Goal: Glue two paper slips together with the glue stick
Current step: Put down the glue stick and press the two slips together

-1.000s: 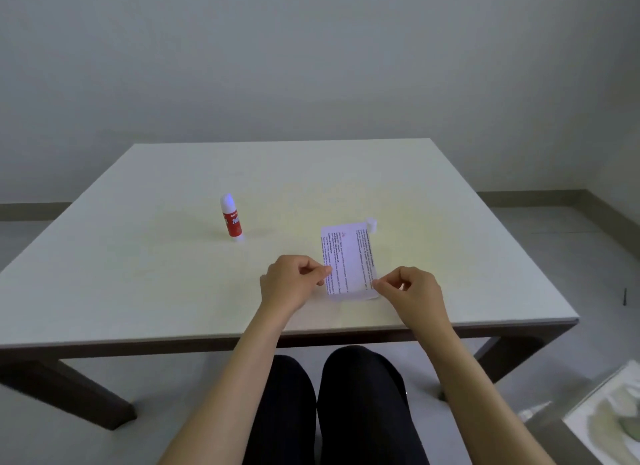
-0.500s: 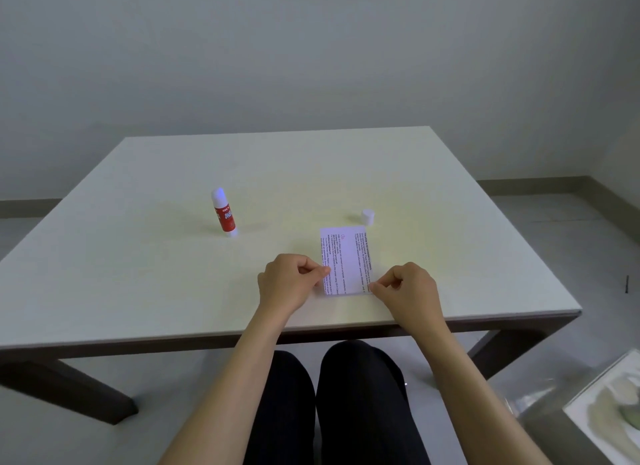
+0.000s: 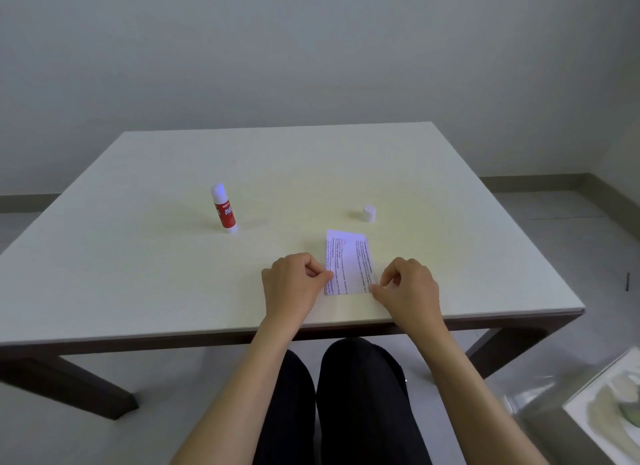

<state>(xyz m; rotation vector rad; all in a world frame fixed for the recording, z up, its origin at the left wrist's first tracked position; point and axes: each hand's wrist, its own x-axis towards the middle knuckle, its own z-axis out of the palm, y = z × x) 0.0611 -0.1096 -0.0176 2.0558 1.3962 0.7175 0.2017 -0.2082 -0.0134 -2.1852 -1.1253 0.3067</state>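
A white paper slip [image 3: 348, 263] with printed text lies flat on the pale table [image 3: 138, 263] near its front edge; whether a second slip lies under it I cannot tell. My left hand [image 3: 294, 284] pinches the slip's left edge between thumb and finger. My right hand [image 3: 408, 288] pinches its lower right corner. The glue stick [image 3: 224, 208], red label, white body, stands upright and uncapped at the left, well away from both hands. Its small white cap [image 3: 369, 213] stands beyond the slip, to the right.
The table's front edge [image 3: 346, 326] runs just below my hands, with my dark-trousered legs [image 3: 346, 395] under it. A plastic-covered object [image 3: 606, 405] sits on the floor at the lower right. A grey wall rises behind the table.
The slip has come down from a slightly raised position to lie flat on the table, nearer the front edge. The cap is now uncovered beyond it. Both hands keep their hold.
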